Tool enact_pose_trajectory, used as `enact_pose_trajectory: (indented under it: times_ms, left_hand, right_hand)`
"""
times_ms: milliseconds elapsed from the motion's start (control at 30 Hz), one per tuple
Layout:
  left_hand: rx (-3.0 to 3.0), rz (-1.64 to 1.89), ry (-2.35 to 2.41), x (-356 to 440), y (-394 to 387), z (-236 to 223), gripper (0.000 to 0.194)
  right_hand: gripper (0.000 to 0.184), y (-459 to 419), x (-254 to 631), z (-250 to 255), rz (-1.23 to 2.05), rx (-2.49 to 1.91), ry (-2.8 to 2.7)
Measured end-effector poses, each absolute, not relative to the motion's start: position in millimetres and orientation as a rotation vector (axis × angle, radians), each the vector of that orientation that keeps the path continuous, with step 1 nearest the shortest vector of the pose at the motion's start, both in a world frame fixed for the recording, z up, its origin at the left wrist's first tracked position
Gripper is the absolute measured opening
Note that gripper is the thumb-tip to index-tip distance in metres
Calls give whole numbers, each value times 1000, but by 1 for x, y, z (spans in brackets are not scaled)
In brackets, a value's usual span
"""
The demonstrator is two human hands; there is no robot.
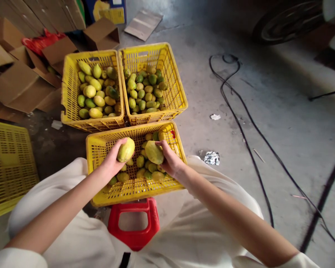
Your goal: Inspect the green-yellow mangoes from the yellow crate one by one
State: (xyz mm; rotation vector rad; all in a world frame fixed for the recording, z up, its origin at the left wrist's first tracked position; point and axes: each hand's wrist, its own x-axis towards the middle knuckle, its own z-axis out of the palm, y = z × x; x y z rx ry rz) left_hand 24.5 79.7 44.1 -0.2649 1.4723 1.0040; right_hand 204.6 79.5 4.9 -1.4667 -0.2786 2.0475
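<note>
My left hand is closed around a plump yellow oval fruit, perhaps a lemon or small papaya, with the thumb on top. In my right hand is a similar yellow-green fruit, gripped from its right side. Both hands hover over the near yellow plastic crate, a little apart from each other. Several more yellow and green fruits lie inside it, mostly on the right and near side; my hands hide some of them.
Beyond stand two yellow crates, left and right, holding many such fruits. Another yellow crate is at far left, below opened cardboard boxes. A red stool shows between my legs. Black cables and crumpled foil lie rightward.
</note>
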Motion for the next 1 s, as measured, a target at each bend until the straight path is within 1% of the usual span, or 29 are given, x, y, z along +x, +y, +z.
enact_pose_trajectory:
  times_ms: [67,167,300,367,467,533,733,900,1000]
  left_hand:
    - [-269,987,1479,25,80,44,24]
    - [-294,950,1454,27,80,45,33]
    - [-323,934,1435,27,79,45,38]
    - [-336,936,1433,26,78,44,35]
    - [-334,939,1452,26,77,40,25]
    - [-297,934,1462,27,77,38,19]
    - [-235,892,1507,29,75,41,24]
    - [-266,888,1614,26,76,41,25]
    - [-256,860,1654,25,77,35,27]
  right_hand:
    - [25,80,203,5,1988,-1512,-230]
    - [28,83,203,3,1913,-1520,-183]
    - [26,85,206,-1,1905,-1465,-230]
    - [31,84,208,-3,1923,-1442,-253]
    - [41,81,208,-4,1949,-1418,-280]
    - [43,80,208,-4,1947,-1403,-289]
    - [25,83,209,-7,1942,-1441,-182]
    - [20,83,210,-20,1889,-1528,-172]
    - [19,81,210,-25,1912,-1576,-184]
